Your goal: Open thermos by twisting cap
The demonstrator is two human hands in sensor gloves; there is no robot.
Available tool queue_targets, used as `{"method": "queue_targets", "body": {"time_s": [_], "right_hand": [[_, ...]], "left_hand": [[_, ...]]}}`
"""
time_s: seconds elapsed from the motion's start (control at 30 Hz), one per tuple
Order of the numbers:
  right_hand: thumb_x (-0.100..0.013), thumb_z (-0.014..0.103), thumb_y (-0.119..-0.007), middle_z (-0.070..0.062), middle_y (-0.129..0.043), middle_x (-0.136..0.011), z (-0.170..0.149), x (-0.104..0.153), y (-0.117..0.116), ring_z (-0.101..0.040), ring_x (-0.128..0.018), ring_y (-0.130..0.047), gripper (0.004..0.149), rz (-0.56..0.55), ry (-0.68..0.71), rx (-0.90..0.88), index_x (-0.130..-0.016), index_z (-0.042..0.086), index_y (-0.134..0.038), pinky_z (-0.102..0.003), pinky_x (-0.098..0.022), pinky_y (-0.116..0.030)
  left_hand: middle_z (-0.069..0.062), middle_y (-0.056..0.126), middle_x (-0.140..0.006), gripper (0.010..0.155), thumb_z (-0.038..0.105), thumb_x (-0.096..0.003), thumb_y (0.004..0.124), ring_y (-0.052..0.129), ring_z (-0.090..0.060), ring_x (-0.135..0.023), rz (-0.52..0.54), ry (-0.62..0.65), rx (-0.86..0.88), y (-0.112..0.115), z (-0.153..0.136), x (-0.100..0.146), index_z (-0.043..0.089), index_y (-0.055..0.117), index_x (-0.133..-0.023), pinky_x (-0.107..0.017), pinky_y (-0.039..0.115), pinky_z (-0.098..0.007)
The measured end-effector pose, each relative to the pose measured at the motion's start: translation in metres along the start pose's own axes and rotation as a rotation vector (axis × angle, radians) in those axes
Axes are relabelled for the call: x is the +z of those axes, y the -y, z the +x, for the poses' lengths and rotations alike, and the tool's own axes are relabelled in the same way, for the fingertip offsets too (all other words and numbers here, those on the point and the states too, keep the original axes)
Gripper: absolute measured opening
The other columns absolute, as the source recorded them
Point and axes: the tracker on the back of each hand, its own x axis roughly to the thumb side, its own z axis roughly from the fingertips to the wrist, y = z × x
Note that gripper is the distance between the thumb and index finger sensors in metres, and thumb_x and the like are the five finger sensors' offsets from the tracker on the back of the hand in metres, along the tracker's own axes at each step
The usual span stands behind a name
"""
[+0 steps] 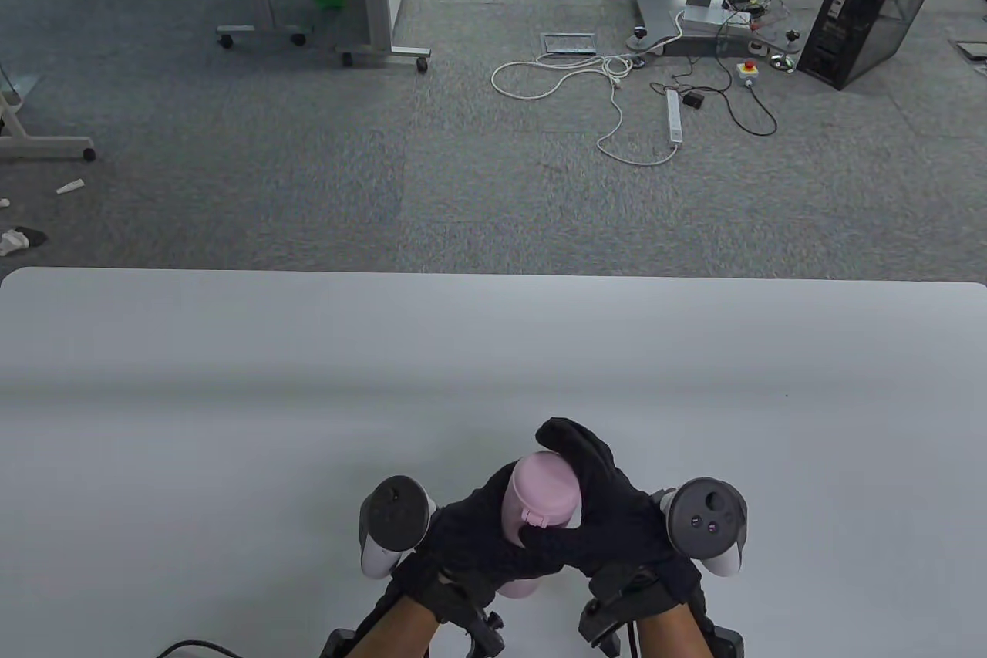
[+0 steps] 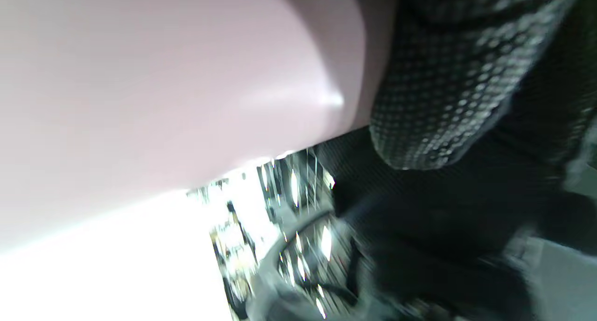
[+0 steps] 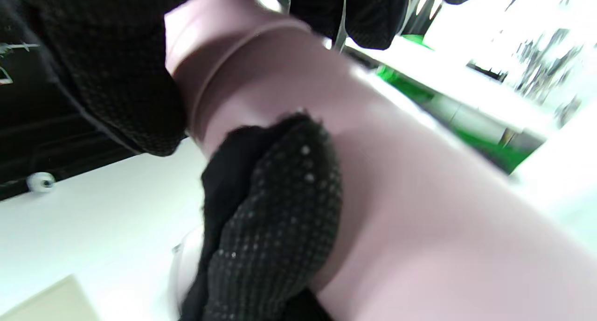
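I see the pink thermos (image 1: 537, 497) held up near the front edge of the white counter (image 1: 231, 396), between both gloved hands. My left hand (image 1: 478, 534) wraps around the body from the left, its grip closed on the lower part of the bottle; the bottom end of the thermos pokes out below the fingers. My right hand (image 1: 609, 511) comes over from the right and curls across the cap (image 1: 544, 484), fingers over the far side and thumb on the near side, so its grip is closed on the cap end. The thermos tilts with its cap pointing away from me.

From above I cannot see the seam between cap and body. The right wrist view does show it: a thin line ringing the thermos (image 3: 419, 209) just below the cap (image 3: 205, 41), with a gloved fingertip (image 3: 280, 195) pressed against the body. The left wrist view, blurred, shows only the smooth pink wall of the thermos (image 2: 163, 78) with a dotted gloved finger (image 2: 438, 92) lying against it.

A tracker sits on the back of each hand, the left one (image 1: 393, 523) and the right one (image 1: 705, 523). Beyond the counter lies grey carpet with a white power strip (image 1: 675, 116) and cable, a black computer case (image 1: 875, 6), and wheeled frames (image 1: 382, 10).
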Motion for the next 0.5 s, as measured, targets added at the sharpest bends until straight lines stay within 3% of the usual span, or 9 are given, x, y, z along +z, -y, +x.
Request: {"method": "queue_targets", "body": {"time_s": [0.1, 0.17, 0.3, 0.5], "right_hand": [[-0.046, 0.054, -0.1, -0.031, -0.043, -0.116, 0.005, 0.0, -0.008, -0.059, -0.098, -0.057, 0.106, -0.038, -0.016, 0.09, -0.119, 0.013, -0.035, -0.077, -0.071, -0.042], [-0.046, 0.062, -0.096, -0.032, -0.035, -0.117, 0.009, 0.0, -0.018, -0.06, -0.099, -0.05, 0.118, -0.067, 0.029, 0.065, -0.118, 0.017, -0.013, -0.076, -0.071, -0.044], [-0.045, 0.058, -0.097, -0.031, -0.05, -0.111, 0.016, 0.003, -0.027, -0.059, -0.091, -0.063, 0.112, -0.222, -0.022, 0.094, -0.117, 0.012, -0.024, -0.071, -0.068, -0.053], [-0.046, 0.056, -0.098, -0.026, -0.063, -0.107, 0.02, 0.005, -0.024, -0.055, -0.086, -0.072, 0.104, -0.256, 0.038, 0.138, -0.115, 0.01, -0.037, -0.07, -0.069, -0.055]], "left_hand": [[-0.021, 0.055, -0.111, 0.12, 0.059, -0.011, 0.102, 0.062, -0.05, -0.096, 0.086, -0.001, -0.049, -0.005, 0.002, 0.004, 0.014, 0.048, -0.107, -0.06, 0.063, -0.068], [-0.02, 0.054, -0.111, 0.12, 0.059, -0.0113, 0.102, 0.061, -0.05, -0.097, 0.082, 0.001, -0.08, -0.005, 0.004, 0.005, 0.015, 0.047, -0.108, -0.06, 0.062, -0.069], [-0.021, 0.053, -0.111, 0.119, 0.058, -0.0115, 0.102, 0.06, -0.052, -0.1, 0.102, 0.014, -0.075, 0.001, 0.004, 0.005, 0.015, 0.046, -0.107, -0.06, 0.061, -0.069], [-0.022, 0.056, -0.11, 0.119, 0.06, -0.0106, 0.102, 0.063, -0.051, -0.099, 0.125, 0.03, -0.084, 0.005, 0.007, 0.007, 0.015, 0.047, -0.107, -0.062, 0.064, -0.064]]}}
